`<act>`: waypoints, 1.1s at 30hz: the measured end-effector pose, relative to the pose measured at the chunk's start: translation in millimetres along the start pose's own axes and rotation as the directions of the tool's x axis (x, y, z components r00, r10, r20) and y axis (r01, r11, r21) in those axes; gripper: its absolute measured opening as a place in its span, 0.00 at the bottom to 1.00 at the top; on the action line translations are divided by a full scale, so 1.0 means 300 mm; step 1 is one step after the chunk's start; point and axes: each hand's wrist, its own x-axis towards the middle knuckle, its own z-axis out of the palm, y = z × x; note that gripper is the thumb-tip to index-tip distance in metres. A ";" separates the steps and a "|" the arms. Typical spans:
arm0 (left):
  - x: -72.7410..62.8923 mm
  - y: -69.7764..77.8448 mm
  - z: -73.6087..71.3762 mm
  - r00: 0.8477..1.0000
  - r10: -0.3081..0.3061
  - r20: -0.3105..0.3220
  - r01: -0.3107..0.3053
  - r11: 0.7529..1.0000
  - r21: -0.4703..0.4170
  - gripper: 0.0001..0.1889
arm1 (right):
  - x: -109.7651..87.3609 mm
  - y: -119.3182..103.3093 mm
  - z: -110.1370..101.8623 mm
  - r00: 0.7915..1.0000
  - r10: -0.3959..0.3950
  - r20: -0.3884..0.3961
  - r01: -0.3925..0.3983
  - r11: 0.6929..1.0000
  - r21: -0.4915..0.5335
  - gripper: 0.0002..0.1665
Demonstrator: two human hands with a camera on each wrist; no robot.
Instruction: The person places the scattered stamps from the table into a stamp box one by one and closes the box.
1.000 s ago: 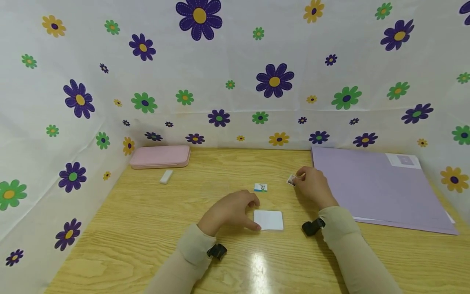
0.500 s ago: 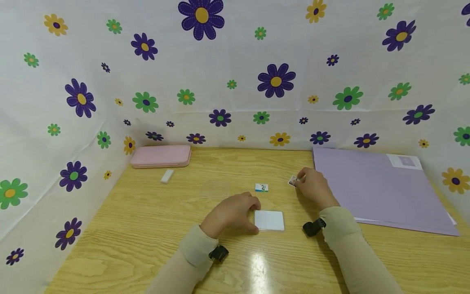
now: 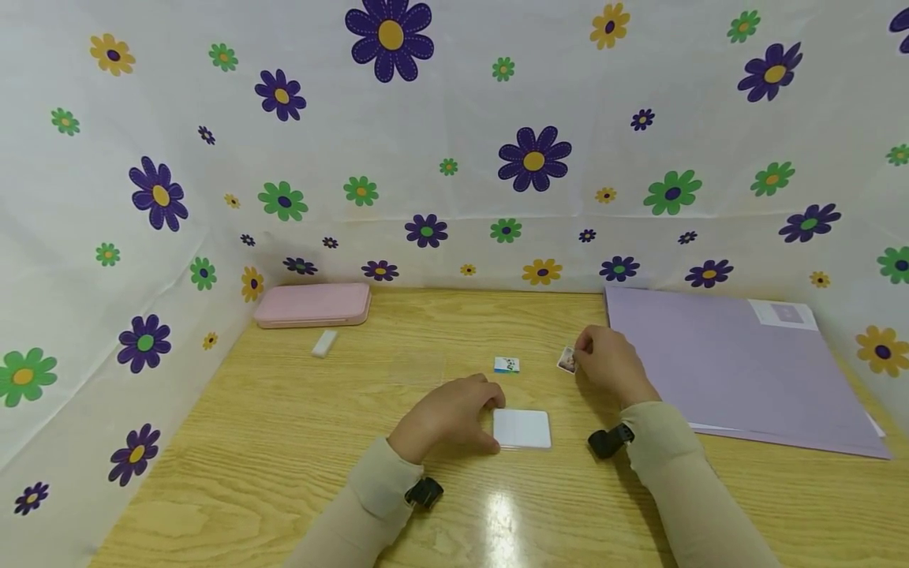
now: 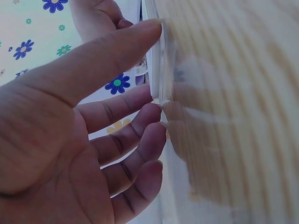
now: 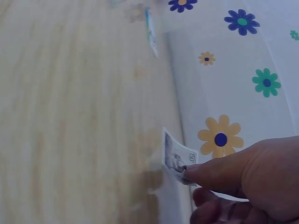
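Observation:
My right hand [image 3: 612, 364] pinches a small postage stamp [image 5: 177, 158] between thumb and fingers, low over the table right of centre. The stamp has a toothed edge, a grey picture and the figure 150. My left hand [image 3: 454, 414] holds the left end of a flat white rectangular block [image 3: 521, 428] with clear edges, lying on the table. Its thumb [image 4: 145, 35] and index finger are at opposite edges of the block, while the other fingers curl loosely below. Behind the block lies a small white-and-blue picture piece [image 3: 507, 364], seen edge-on and slightly curved in the right wrist view.
A pink case [image 3: 312, 306] stands at the back left, with a small white block [image 3: 324, 344] in front. A faint transparent sheet [image 3: 419, 368] lies behind my left hand. Purple folders [image 3: 738, 371] cover the right side. Flowered cloth [image 3: 440, 126] walls the back and sides.
My right hand has turned the pinched stamp slightly and brought it a little nearer me. The left hand has stayed at the white block. The head view has shifted slightly.

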 end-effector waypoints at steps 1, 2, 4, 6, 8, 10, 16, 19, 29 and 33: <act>-0.001 0.001 0.000 1.000 0.001 0.000 -0.001 1.000 0.002 0.26 | -0.001 -0.002 -0.004 1.000 -0.001 0.005 0.001 1.000 0.001 0.05; -0.002 0.002 -0.001 1.000 0.001 0.001 -0.001 1.000 0.004 0.26 | -0.003 -0.005 -0.009 1.000 -0.005 0.009 0.005 1.000 0.005 0.04; -0.004 0.003 -0.002 1.000 0.002 0.000 -0.002 1.000 0.003 0.26 | -0.007 -0.013 -0.021 1.000 -0.011 0.017 0.011 1.000 0.013 0.04; -0.007 0.005 -0.003 1.000 0.002 -0.001 -0.002 1.000 0.001 0.26 | -0.011 -0.022 -0.031 0.999 -0.020 0.025 0.019 0.999 0.027 0.04; -0.008 0.005 -0.003 1.000 0.002 -0.002 -0.002 1.000 -0.002 0.26 | -0.015 -0.030 -0.040 0.999 -0.032 0.031 0.030 0.998 0.048 0.03; -0.007 0.004 -0.003 1.000 0.007 -0.003 -0.007 1.000 -0.006 0.26 | -0.017 -0.035 -0.045 0.998 -0.056 0.033 0.054 0.996 0.066 0.03; -0.005 0.001 -0.006 1.000 0.008 0.003 -0.008 1.000 -0.008 0.26 | -0.022 -0.047 -0.052 0.991 -0.127 0.042 0.119 0.982 0.148 0.02; -0.004 0.000 -0.006 1.000 0.007 0.006 -0.007 1.000 -0.011 0.26 | -0.024 -0.053 -0.051 0.990 -0.136 0.048 0.125 0.976 0.180 0.02; 0.000 -0.008 0.003 1.000 -0.001 0.010 0.001 1.000 -0.005 0.25 | -0.037 -0.089 -0.054 0.981 -0.171 0.091 0.146 0.962 0.232 0.06; 0.001 -0.009 0.002 1.000 -0.007 0.011 0.007 1.000 -0.012 0.26 | -0.040 -0.099 -0.047 0.973 -0.207 0.106 0.172 0.947 0.271 0.04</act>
